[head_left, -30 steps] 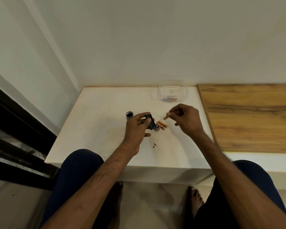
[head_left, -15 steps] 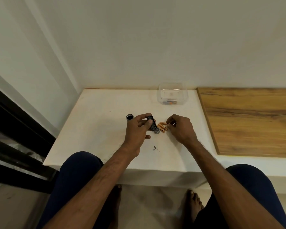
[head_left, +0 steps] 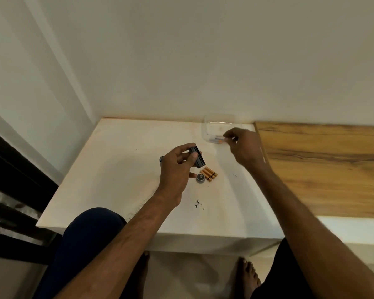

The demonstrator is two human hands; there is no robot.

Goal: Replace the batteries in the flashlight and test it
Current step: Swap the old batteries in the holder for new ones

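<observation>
Dark blue trouser knees (head_left: 91, 234) and bare feet (head_left: 246, 275) at the bottom of the frame, below the white tabletop (head_left: 117, 190). Small dark specks (head_left: 198, 204) near its front edge. Further in, at centre frame, a grey end cap (head_left: 200, 178) lies just beside a short row of orange batteries (head_left: 208, 174). Just above these, the left hand (head_left: 177, 167) grips the black flashlight body (head_left: 196, 157), which is tilted with its lower end near the row. The right hand (head_left: 243, 147), right of centre and apart from the flashlight, is at the near wall of a clear plastic container (head_left: 216, 126) by the back wall. Its fingertips are pinched and blurred, so I cannot tell whether they hold anything. Further batteries (head_left: 216, 140) lie inside the container. A wood-grain surface (head_left: 322, 165) adjoins at right.
</observation>
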